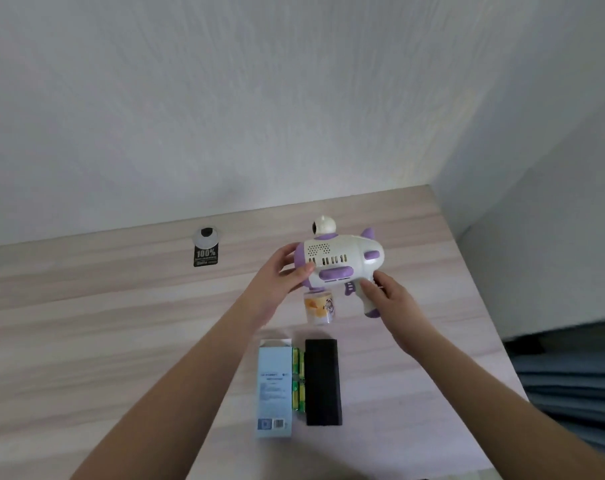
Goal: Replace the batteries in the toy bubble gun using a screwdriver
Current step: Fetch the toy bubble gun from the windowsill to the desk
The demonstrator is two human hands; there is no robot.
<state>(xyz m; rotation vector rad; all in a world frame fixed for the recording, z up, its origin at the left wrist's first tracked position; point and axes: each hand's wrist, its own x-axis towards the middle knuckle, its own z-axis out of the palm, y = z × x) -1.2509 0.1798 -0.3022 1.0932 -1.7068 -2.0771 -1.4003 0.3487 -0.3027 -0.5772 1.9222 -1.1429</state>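
Toy bubble gun [339, 259] grasped by left hand [287, 271] at muzzle, right hand [380, 289] at handle; best inverted steadily to expose battery-cover screw.

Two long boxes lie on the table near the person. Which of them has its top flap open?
The light blue box, left of the green batteries: its flap at the far end stands open. The black box on their right shows no open flap.

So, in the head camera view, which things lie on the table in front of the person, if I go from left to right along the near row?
Light blue box → green batteries → black case. They lie side by side, long sides parallel, with the batteries between the other two.
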